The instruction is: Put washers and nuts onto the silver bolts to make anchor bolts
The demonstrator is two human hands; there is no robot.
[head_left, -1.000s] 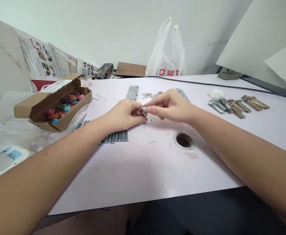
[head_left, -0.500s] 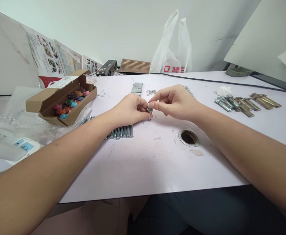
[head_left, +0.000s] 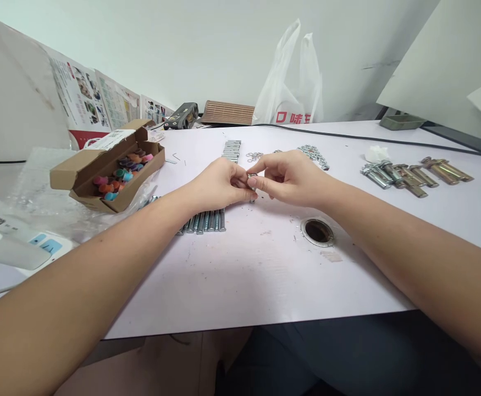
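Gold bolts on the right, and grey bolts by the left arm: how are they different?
The gold bolts are yellowish; the grey bolts are silvery.
The gold bolts look thicker; the grey bolts look slimmer.
The gold bolts lie uncovered; the left arm partly hides the grey bolts.
Both are shiny metal, on the table.

Pale table (head_left: 232,280) with bolts (head_left: 205,221) and metal rings (head_left: 255,157)

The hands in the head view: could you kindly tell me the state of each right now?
Left hand: closed, holding a small metal fastener.
Right hand: closed, pinching at the same fastener's upper end.
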